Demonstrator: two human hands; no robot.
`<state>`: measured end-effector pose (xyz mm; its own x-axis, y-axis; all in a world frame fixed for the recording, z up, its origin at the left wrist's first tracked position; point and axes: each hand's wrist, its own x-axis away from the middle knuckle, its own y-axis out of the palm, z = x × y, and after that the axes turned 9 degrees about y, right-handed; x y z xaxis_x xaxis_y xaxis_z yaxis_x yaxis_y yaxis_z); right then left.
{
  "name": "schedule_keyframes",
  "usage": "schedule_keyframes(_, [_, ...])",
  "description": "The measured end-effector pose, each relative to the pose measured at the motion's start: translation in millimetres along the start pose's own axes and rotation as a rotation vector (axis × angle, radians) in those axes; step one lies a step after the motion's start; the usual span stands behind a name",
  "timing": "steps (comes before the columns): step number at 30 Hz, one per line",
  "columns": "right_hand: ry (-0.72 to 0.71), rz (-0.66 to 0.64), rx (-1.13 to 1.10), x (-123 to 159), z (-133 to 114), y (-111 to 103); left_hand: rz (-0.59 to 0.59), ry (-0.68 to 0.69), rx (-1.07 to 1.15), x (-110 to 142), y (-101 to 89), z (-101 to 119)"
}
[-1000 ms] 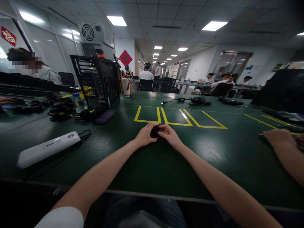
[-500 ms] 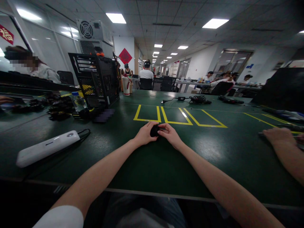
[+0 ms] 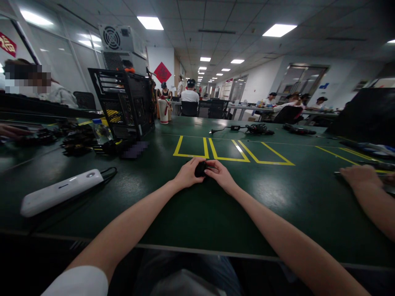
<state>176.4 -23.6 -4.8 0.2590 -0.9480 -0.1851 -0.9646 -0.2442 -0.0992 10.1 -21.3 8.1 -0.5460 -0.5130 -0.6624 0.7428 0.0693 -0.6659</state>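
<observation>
Between my two hands is a small black object (image 3: pixel 200 169), rounded like a computer mouse; fingers cover much of it, so its exact kind is unclear. My left hand (image 3: pixel 187 174) wraps around its left side, fingers over the far edge and thumb at the near edge. On the other side, my right hand (image 3: pixel 219 174) is closed against it with thumb and fingertips. Both hands are low over the green tabletop (image 3: pixel 203 218), just on the near side of the yellow tape outlines (image 3: pixel 228 159).
A white oblong device (image 3: pixel 61 192) with a cord lies left. Beyond it stand an open black computer case (image 3: pixel 125 102), a bottle (image 3: pixel 102 132) and a paper cup (image 3: pixel 163 111). Coiled cables (image 3: pixel 259 129) lie at the back. Another person's hand (image 3: pixel 361 176) is at right.
My hands keep nearly the same hold and place on the black object. At far left, another person's hand has moved slightly inward. The view has shifted slightly.
</observation>
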Motion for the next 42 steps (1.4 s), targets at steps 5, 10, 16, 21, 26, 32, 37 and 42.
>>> schedule_keyframes(5, [0.035, -0.052, -0.021, 0.9, -1.3, -0.5, -0.006, -0.005, 0.000, -0.1, -1.4, 0.6])
schedule_keyframes(10, [0.008, -0.024, -0.051, 2.6, -1.1, 1.3, -0.012, -0.019, 0.001, -0.2, -1.6, 0.8])
schedule_keyframes(16, [0.005, -0.037, -0.023, 0.0, -0.7, 0.4, 0.000, -0.005, -0.002, -0.4, -0.5, 0.9])
schedule_keyframes(21, [0.012, -0.038, -0.032, 2.3, -0.6, 0.3, -0.005, 0.011, -0.005, 0.2, -0.5, -0.4])
schedule_keyframes(26, [-0.005, 0.002, -0.026, 2.0, -1.5, 1.1, -0.004, 0.007, -0.010, 0.1, 0.7, -2.1])
schedule_keyframes(32, [0.026, -0.030, 0.004, 0.0, -0.8, -1.1, -0.001, -0.001, -0.007, -0.2, 0.8, -2.3])
schedule_keyframes(37, [-0.002, -0.050, -0.057, 2.4, -0.6, 0.5, -0.001, 0.004, -0.001, -0.1, 1.6, -3.9])
schedule_keyframes(42, [-0.014, 0.001, -0.024, -0.2, 0.2, 0.9, 0.009, 0.016, -0.005, -0.4, 2.4, -4.4])
